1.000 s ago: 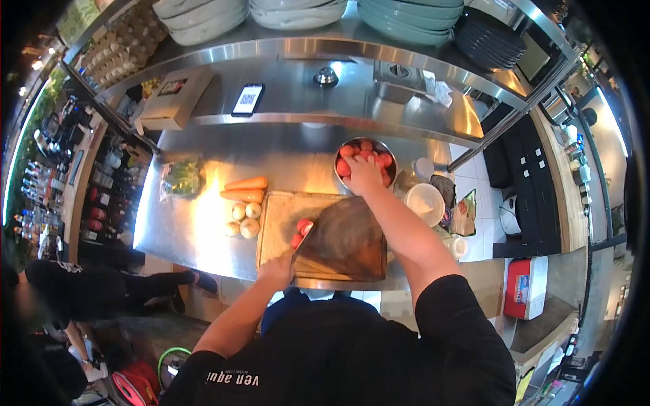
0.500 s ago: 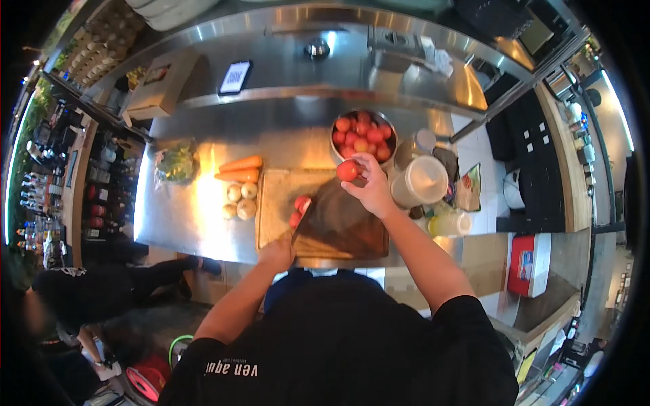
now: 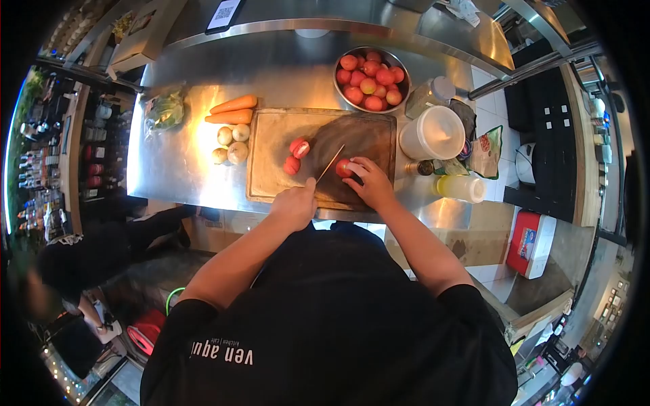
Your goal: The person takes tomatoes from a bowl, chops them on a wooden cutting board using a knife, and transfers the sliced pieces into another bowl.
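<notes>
My left hand (image 3: 295,207) is closed around the handle of a knife (image 3: 331,164), its blade pointing up and to the right over the wooden cutting board (image 3: 274,184). Just right of the blade, a whole-looking red tomato (image 3: 343,168) rests on the board under the fingers of my right hand (image 3: 371,183), which grip it from the right. Left of the knife lie tomato pieces (image 3: 299,146), one showing a pale cut face, and another red tomato piece (image 3: 292,165) touches or sits close below. Behind the board stands a metal bowl (image 3: 338,86) full of tomatoes.
Carrots (image 3: 231,109) and several onions (image 3: 237,152) lie left of the board, with bagged greens (image 3: 166,111) farther left. A white-lidded tub (image 3: 433,133), a jar (image 3: 433,95) and a yellow bottle (image 3: 462,188) stand right. A raised steel shelf (image 3: 284,24) runs behind. Another person (image 3: 95,260) is at lower left.
My right hand has brought the tomato from beside the bowl down onto the board. The knife in my left hand has moved right, away from the cut pieces. The view has tilted down.
</notes>
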Demonstrator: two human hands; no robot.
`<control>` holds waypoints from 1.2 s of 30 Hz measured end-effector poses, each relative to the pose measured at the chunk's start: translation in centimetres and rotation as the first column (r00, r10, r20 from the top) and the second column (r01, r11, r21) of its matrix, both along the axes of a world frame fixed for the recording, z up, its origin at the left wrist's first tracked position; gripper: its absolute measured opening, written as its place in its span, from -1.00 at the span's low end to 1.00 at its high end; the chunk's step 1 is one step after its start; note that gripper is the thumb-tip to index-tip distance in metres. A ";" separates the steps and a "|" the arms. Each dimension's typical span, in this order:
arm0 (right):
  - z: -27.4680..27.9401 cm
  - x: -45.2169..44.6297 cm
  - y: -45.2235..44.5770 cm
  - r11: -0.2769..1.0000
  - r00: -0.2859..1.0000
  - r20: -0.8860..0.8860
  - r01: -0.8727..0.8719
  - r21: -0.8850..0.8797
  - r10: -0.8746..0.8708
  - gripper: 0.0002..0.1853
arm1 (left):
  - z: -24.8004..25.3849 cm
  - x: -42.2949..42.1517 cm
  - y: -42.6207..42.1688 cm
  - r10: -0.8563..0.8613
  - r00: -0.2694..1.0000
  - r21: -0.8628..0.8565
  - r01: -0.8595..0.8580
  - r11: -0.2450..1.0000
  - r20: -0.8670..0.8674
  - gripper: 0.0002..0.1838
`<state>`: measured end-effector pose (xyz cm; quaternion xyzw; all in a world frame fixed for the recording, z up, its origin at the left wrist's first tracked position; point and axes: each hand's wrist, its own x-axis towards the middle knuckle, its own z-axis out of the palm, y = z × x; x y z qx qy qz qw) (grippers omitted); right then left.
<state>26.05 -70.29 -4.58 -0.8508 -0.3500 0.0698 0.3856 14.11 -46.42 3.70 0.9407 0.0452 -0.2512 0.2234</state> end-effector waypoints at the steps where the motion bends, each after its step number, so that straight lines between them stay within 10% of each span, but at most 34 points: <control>1: -0.1 0.1 -0.2 1.000 1.000 0.013 0.000 0.009 0.000 -0.53 | 0.2 0.1 -0.4 0.005 1.000 -0.003 -0.005 1.000 -0.002 -0.67; 36: -0.5 -0.1 -3.0 0.977 0.992 0.055 0.103 0.185 -0.115 -0.68 | 0.7 -1.3 -1.6 -0.059 0.995 -0.061 0.054 0.997 -0.083 -0.68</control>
